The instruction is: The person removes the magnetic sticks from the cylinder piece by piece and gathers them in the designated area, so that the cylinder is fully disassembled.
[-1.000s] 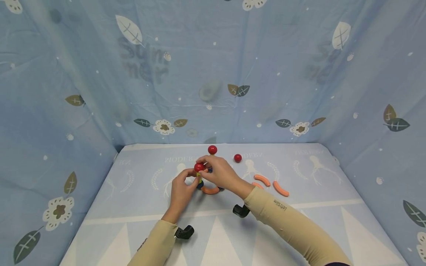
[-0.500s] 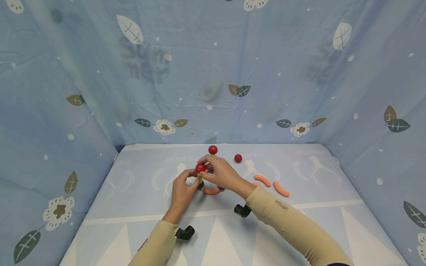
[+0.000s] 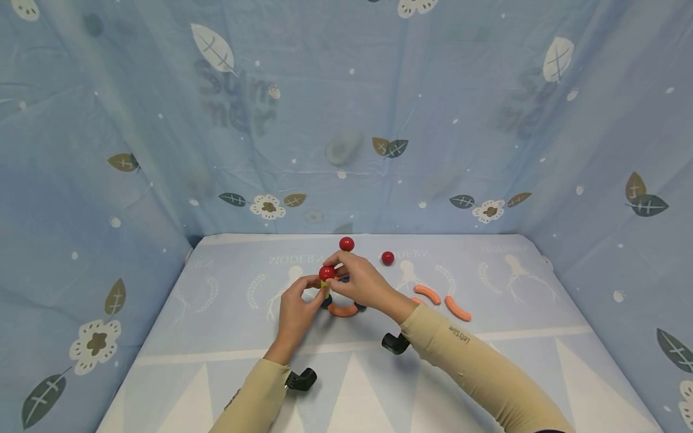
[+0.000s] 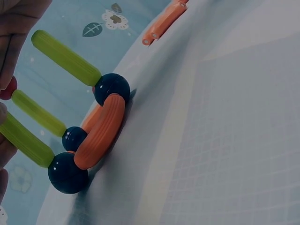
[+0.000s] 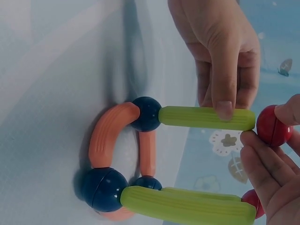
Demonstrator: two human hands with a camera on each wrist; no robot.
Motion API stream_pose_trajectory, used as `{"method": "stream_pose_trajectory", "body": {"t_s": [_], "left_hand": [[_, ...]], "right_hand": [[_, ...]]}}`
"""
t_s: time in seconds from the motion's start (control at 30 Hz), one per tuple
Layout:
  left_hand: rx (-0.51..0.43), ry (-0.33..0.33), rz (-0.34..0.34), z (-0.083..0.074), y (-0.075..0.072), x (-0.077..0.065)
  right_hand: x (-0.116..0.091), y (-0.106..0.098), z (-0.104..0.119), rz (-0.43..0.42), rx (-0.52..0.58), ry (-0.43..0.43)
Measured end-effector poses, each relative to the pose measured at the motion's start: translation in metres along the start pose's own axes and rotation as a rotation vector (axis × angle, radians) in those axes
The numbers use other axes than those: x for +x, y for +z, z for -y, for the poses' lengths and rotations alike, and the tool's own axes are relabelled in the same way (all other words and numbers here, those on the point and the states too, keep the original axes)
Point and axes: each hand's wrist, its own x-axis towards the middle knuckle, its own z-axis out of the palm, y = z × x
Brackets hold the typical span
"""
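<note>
A magnetic rod-and-ball build stands on the table. Its base is a ring of curved orange rods joined by blue balls. Three green rods rise from the blue balls. My left hand pinches one green rod near its top, thumb on the side. At that rod's end, my right hand holds a red ball between thumb and fingers. The rear green rod carries another red ball. A third green rod has a bare top end. My right hand partly hides the build in the head view.
A loose red ball lies behind my right hand. Several curved orange rods, one of them this orange rod, lie to the right, partly beside my right forearm. Black wrist mounts stick out from both sleeves. Patterned curtains enclose the table.
</note>
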Motion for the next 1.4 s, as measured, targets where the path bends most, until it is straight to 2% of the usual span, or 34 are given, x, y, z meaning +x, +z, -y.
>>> {"method": "stream_pose_trajectory", "body": {"t_s": [0.17,0.37,0.67,0.87,1.1,1.4], "left_hand": [[-0.007,-0.003,-0.007,-0.001,0.000,0.001],[0.003,-0.017,-0.003,0.000,0.000,0.000],[0.001,-0.048,0.020,-0.002,0.001,-0.002],[0.001,-0.073,0.030,-0.003,0.000,-0.002],[0.001,-0.052,0.011,-0.004,0.000,-0.002],[0.002,-0.044,0.018,-0.003,0.000,-0.002]], "right_hand": [[-0.001,-0.003,0.000,-0.024,0.021,0.004],[-0.008,-0.010,-0.005,-0.049,-0.005,0.007],[-0.026,-0.035,-0.022,-0.092,-0.047,-0.018],[-0.036,-0.053,-0.038,-0.136,-0.072,0.040],[-0.045,-0.066,-0.063,-0.158,-0.110,0.108],[-0.055,-0.076,-0.105,-0.191,-0.115,0.288]]}}
